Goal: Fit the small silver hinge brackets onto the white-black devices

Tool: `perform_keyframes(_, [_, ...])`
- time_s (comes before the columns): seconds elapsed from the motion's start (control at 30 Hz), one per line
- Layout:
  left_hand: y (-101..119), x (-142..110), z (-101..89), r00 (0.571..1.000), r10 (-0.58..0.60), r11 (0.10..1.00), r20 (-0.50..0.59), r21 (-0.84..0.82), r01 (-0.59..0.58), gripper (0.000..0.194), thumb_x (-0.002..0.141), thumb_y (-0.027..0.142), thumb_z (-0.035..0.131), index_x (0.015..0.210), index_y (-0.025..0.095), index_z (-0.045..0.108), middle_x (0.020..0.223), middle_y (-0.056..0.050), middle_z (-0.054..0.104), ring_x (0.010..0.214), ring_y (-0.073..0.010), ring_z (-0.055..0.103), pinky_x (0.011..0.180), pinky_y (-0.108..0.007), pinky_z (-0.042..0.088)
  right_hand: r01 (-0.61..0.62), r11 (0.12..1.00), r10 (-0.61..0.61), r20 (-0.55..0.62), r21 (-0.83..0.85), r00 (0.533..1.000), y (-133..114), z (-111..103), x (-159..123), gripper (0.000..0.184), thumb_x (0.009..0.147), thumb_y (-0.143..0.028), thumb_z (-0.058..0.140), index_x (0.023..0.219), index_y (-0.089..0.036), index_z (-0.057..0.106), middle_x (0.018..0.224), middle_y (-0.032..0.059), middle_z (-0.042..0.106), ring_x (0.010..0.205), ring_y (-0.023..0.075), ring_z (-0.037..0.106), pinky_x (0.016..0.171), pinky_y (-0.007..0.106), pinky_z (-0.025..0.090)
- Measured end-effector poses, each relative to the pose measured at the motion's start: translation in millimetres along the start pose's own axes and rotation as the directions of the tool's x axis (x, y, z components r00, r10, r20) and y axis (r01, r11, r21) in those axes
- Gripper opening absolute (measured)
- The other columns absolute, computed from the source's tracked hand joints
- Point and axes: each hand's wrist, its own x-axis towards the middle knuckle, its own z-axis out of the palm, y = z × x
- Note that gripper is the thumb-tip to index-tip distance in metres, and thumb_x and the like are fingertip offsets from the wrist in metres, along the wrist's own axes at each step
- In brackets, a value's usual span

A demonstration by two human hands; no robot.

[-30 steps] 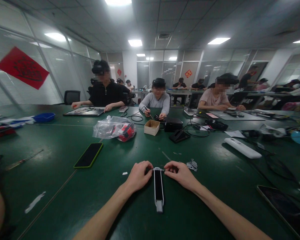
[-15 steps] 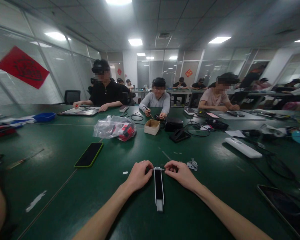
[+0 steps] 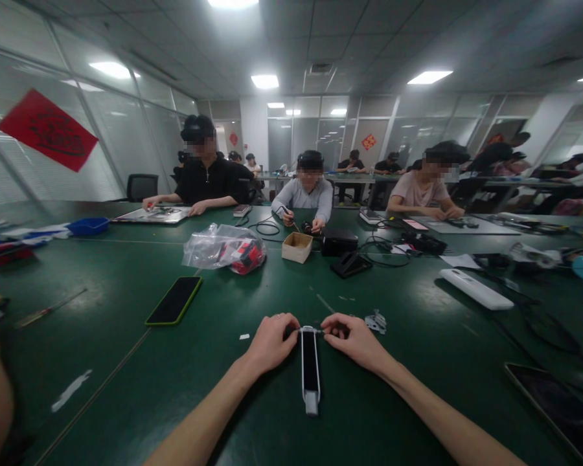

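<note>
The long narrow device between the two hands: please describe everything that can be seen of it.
The long narrow device lies flat on the green table, its length running away from the person. It has a white, plastic-looking frame around a black glossy face, and a small grey piece at the near end. The left hand and right hand meet at its far end, fingertips pinching something thin and metallic there; what exactly is too small to tell. Nothing else touches it.

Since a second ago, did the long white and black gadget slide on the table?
No. The gadget lies as before, beside the white scrap; the slight shift is the camera's.
</note>
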Motion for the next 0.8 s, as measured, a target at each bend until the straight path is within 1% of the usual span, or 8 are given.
perform_keyframes(0.27, [0.0,0.7,0.6,1.000,-0.014,1.000,0.002,0.007,0.014,0.014,0.084,0.021,0.048,0.089,0.020,0.062,0.088,-0.002,0.065,0.084,-0.0172,0.058,0.071,-0.028,0.040,-0.005,0.999,0.004,-0.019,-0.046,1.000,-1.4,1.4,0.8,0.016,0.076,-0.024,0.059,0.089,-0.019,0.066,0.078,0.0011,0.063,0.067,0.0125,0.053,0.060,0.025,0.042])
perform_keyframes(0.57, [-0.5,-0.2,0.2,1.000,0.003,1.000,-0.010,0.000,-0.003,0.014,0.084,0.021,0.048,0.089,0.020,0.061,0.089,-0.001,0.065,0.083,-0.0167,0.058,0.071,-0.028,0.040,0.037,0.992,-0.041,-0.029,-0.118,0.999,-5.2,-0.1,-1.8,0.016,0.077,-0.025,0.059,0.090,-0.021,0.068,0.081,0.0018,0.064,0.067,0.0138,0.054,0.062,0.027,0.043])
perform_keyframes(0.8, [0.0,-0.6,-0.8,1.000,0.011,1.000,-0.005,-0.001,-0.011,0.013,0.085,0.021,0.048,0.089,0.021,0.061,0.089,0.000,0.065,0.083,-0.0168,0.058,0.072,-0.028,0.040,0.096,0.983,-0.102,-0.027,-0.157,0.994,-5.2,1.2,-3.1,0.016,0.080,-0.024,0.056,0.091,-0.022,0.068,0.085,0.0026,0.064,0.069,0.0146,0.054,0.062,0.028,0.044])
